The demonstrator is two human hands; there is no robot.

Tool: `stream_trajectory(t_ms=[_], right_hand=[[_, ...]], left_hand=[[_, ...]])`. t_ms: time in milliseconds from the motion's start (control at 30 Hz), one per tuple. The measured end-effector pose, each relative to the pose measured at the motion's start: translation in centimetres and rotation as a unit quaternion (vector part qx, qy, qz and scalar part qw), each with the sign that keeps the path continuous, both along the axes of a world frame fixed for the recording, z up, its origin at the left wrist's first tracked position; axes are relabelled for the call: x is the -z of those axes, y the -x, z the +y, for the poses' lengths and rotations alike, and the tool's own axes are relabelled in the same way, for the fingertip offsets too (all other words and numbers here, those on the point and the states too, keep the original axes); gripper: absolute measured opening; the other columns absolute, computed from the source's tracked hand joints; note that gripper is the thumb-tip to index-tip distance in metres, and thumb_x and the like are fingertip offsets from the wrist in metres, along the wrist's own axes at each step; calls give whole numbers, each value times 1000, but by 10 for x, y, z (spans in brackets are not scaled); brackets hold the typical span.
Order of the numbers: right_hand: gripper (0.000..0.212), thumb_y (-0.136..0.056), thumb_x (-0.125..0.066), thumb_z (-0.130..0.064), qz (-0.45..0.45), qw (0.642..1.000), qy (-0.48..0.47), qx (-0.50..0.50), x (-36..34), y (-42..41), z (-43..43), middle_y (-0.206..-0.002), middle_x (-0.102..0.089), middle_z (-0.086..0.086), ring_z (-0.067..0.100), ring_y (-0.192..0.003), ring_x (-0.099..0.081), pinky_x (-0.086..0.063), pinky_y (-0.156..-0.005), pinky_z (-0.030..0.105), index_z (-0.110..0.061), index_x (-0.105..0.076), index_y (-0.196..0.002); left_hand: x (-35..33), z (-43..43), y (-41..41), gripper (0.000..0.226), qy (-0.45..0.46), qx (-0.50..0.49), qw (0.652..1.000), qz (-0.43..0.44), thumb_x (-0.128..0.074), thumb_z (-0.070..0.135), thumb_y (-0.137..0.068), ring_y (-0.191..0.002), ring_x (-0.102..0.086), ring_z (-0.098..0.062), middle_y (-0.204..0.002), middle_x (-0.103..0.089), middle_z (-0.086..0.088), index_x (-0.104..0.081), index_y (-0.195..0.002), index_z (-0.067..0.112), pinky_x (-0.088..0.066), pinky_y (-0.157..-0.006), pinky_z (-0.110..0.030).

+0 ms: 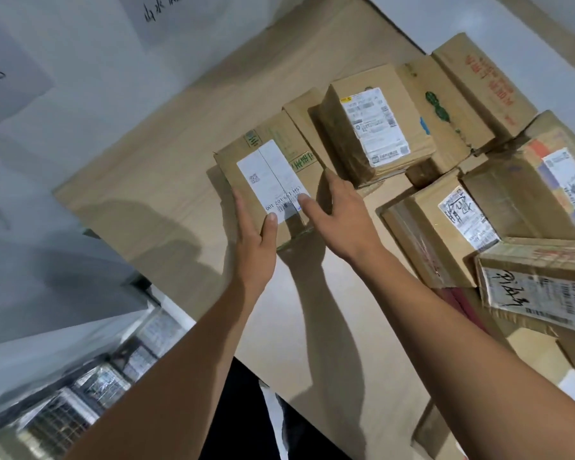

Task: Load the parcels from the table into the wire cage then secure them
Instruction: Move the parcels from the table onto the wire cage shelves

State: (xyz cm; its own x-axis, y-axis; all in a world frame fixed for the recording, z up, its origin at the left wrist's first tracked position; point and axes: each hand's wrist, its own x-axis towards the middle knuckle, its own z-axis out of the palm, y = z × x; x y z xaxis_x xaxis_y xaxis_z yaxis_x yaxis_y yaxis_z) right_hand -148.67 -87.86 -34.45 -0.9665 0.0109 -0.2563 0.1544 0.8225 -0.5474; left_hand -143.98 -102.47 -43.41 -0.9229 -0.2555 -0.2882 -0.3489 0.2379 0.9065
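A small brown cardboard parcel [263,167] with a white label lies on the pale wooden table [153,180], left of the other boxes. My left hand [254,227] holds its left side, thumb on the top face. My right hand [339,207] grips its right side, thumb on the label and fingers down the far side. The wire cage [77,403] shows at the bottom left, below the table edge, with parcels inside it.
Several more cardboard parcels [372,127] crowd the table's right half, some stacked, reaching the right frame edge. A white wall with paper signs [166,14] stands behind the table. A grey surface [47,267] lies at the left.
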Motion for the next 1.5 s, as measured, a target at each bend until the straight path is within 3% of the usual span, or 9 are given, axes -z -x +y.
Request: stream_trajectory(t_ms=[200, 333, 433, 733, 900, 1067, 1167, 1333, 1500], right_hand=[[73, -95, -61, -57, 23, 997, 77, 0, -5, -16, -6, -141, -46, 3, 24, -136, -41, -42, -113, 48, -21, -41, -156], [69, -91, -70, -52, 37, 988, 153, -12, -17, -52, 2, -136, -43, 0, 23, -134, -39, -42, -112, 47, -31, -44, -151], [68, -89, -73, -50, 36, 979, 195, -46, -28, -90, 7, -139, -41, -1, 23, -135, -39, -40, -114, 48, -38, -42, -148], [82, -80, -67, -57, -45, 930, 260, -255, -44, -221, -45, -141, -45, -3, 18, -138, -43, -35, -120, 47, -47, -34, -154], [82, -71, -67, -62, -98, 877, 258, -393, -48, -301, -113, -136, -46, -5, 17, -135, -49, -39, -117, 47, -50, -41, -148], [76, -73, -64, -64, -138, 822, 201, -515, -38, -388, -179, -138, -46, -6, 21, -136, -46, -38, -117, 50, -51, -40, -144], [85, -75, -62, -68, -163, 783, 146, -583, -28, -445, -212, -142, -41, -6, 22, -141, -41, -34, -120, 50, -48, -32, -152], [78, -87, -65, -56, -191, 708, 71, -676, -5, -535, -253, -149, -38, 0, 24, -146, -35, -30, -122, 47, -48, -30, -156], [72, -86, -65, -53, -239, 644, 6, -727, 35, -599, -283, -146, -43, 2, 20, -135, -45, -41, -112, 45, -44, -36, -152]], left_hand=[[-20, -8, -19, 77, -117, -84, 989, -22, -52, 45, -106, -105, -58, 14, -122, -41, 48, -2, -164, 41, -49, -87, -14], [-48, -10, -58, 61, -165, -125, 977, 46, -57, 39, -104, -118, -66, -3, -138, -63, 17, -26, -157, 44, -58, -92, -25], [-68, -7, -103, 67, -179, -171, 966, 78, -65, 44, -95, -113, -68, 2, -128, -67, 28, -28, -151, 55, -57, -86, -18], [-100, -19, -304, 64, -139, -341, 918, 148, -72, 52, -88, -124, -63, -1, -137, -63, 24, -36, -141, 63, -51, -107, -38], [-101, -45, -417, 78, -134, -475, 855, 157, -70, 40, -91, -132, -60, -12, -146, -60, 10, -30, -158, 37, -47, -113, -43], [-88, -52, -518, 67, -126, -610, 765, 166, -69, 32, -94, -125, -63, -6, -141, -63, 9, -37, -153, 35, -51, -101, -26], [-74, -51, -575, 64, -141, -682, 701, 154, -68, 28, -100, -115, -61, 14, -139, -58, 21, -32, -150, 43, -48, -85, -5], [-47, -46, -656, 54, -168, -757, 617, 135, -69, 37, -97, -110, -61, 18, -124, -62, 40, -38, -137, 56, -49, -80, -4], [-18, -46, -710, 53, -207, -801, 552, 102, -70, 45, -87, -121, -64, -13, -136, -63, 14, -43, -131, 56, -51, -107, -46]])
